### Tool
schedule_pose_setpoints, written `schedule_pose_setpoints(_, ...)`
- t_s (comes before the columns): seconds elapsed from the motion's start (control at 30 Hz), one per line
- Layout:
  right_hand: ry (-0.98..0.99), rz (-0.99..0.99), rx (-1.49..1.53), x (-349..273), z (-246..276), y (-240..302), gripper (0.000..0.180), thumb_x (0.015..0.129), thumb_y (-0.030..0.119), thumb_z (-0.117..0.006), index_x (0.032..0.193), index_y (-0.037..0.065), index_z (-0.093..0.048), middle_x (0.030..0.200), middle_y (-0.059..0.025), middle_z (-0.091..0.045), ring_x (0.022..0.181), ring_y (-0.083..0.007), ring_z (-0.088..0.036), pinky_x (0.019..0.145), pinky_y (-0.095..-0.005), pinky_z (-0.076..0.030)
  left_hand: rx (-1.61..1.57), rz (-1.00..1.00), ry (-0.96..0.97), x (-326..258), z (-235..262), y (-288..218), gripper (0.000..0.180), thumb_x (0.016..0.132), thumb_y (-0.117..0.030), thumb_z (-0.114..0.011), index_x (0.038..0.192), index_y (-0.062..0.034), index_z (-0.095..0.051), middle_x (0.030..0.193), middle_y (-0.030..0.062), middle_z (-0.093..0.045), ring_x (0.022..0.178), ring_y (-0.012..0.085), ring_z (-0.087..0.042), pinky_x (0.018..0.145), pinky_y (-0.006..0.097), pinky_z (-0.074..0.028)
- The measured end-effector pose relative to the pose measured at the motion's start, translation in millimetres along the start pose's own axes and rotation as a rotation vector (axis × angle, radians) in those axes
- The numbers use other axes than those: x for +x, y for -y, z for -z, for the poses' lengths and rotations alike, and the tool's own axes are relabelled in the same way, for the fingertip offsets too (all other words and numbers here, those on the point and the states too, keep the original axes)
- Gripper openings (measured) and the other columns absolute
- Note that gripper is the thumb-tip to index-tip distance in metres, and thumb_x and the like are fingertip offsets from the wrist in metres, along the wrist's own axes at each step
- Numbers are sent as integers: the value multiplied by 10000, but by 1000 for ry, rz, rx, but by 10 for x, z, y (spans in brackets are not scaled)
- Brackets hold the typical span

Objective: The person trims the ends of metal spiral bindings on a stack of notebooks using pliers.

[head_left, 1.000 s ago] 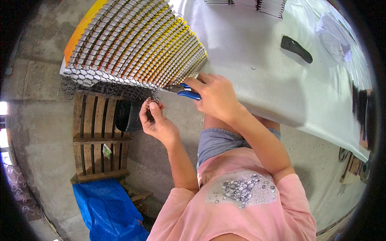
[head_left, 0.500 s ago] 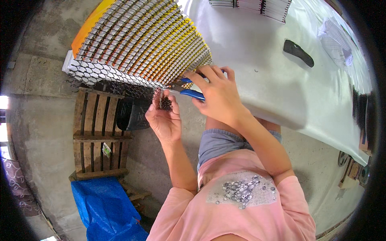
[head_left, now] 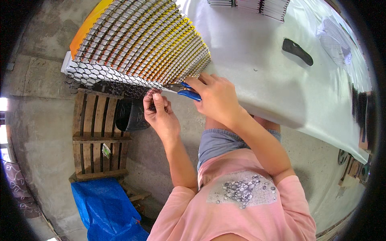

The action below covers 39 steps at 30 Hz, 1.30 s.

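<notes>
The right hand [head_left: 217, 96] is wrapped around blue-handled pliers [head_left: 190, 95], whose nose points left at the near corner of a tall stack of spiral-bound books [head_left: 136, 44]; whether it bites on a coil is too small to tell. Just beside that nose, the left hand [head_left: 161, 114] pinches a clump of dark coil pieces [head_left: 152, 107] between thumb and curled fingers. The stack stands at the left end of the white-covered worktop [head_left: 257, 88], dark coil ends [head_left: 124, 90] jutting past its near edge. A black elongated object [head_left: 297, 52] lies farther right on the cover. Below the stack are a black bin [head_left: 136, 114] and a wooden pallet [head_left: 102, 139].
</notes>
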State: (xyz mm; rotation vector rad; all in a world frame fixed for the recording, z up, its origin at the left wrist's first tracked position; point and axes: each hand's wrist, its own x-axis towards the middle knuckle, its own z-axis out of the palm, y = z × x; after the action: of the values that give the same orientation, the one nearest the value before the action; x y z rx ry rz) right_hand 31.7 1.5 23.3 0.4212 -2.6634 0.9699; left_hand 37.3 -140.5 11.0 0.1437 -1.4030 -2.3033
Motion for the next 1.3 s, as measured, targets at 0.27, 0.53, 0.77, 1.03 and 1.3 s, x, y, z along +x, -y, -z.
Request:
schedule_pose_setpoints(0.27,-214,113,-41,28,165,49,454,625,191,-732,1058,166,-595,973,-48,-556,977,-232,-536,871,-454,-359,155,-122,-69,-40,-68,-7,205,882,-177,-620,1001,-31,-540,808,-18,-532,621,33,-404,538,171,-320)
schedule_pose_setpoints(0.53,-135,58,-1,40,107,98,456,620,127,-709,1062,146,-598,984,-62,-587,938,-265,-567,830,-409,-419,155,-141,-60,-62,-66,-10,235,875,-170,-628,1037,-18,-550,907,14,-574,650,35,-438,532,174,-337)
schedule_pose_setpoints(0.77,-34,1,198,75,19,18,374,647,105,-684,1015,121,-615,862,-112,-613,759,-336,-609,663,-413,-489,28,-78,-27,-52,-45,13,186,898,-168,-592,1005,-29,-533,866,-11,-543,642,42,-427,545,175,-347)
schedule_pose_setpoints(1.03,-211,103,-8,42,139,49,435,643,193,-704,1062,168,-593,997,-49,-555,989,-241,-535,871,-454,-354,-159,-9,-129,-90,-45,-1,186,930,-181,-529,1008,-12,-515,904,28,-509,712,74,-436,580,190,-368)
schedule_pose_setpoints(1.3,-232,125,-34,82,158,86,451,638,195,-707,1068,162,-578,982,-49,-537,964,-238,-528,851,-454,-351,-911,437,66,30,75,-108,392,826,-156,-539,1162,39,-490,1053,169,-519,906,238,-511,729,271,-472)
